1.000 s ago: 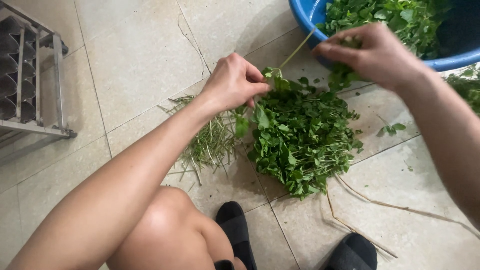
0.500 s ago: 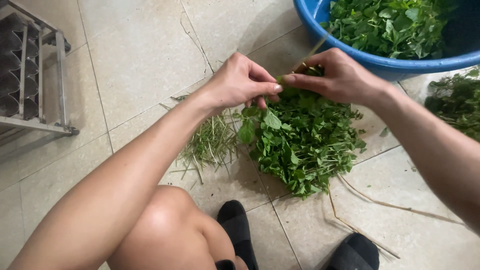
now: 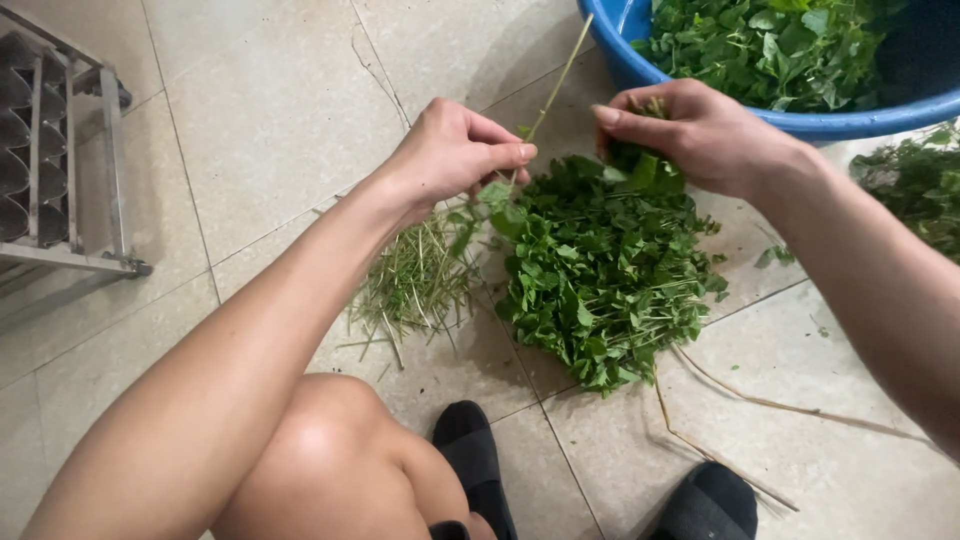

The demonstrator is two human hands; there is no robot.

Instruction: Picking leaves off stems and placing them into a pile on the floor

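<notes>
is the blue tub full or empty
Well filled, as far as shows: the blue tub holds green leaves heaped near its rim; its far side is out of view.

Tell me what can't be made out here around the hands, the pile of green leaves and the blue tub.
- Round blue plastic tub, head view: cut off by the top and right edges; its floor is buried under leaves.
- What the right hand grips: its own fingers cover it.
- Left hand: where the thin pale stem ends is hidden under the fingertips.
- Grey metal rack: cropped by the left edge.
- Second leaf heap: cut by the right edge.
</notes>
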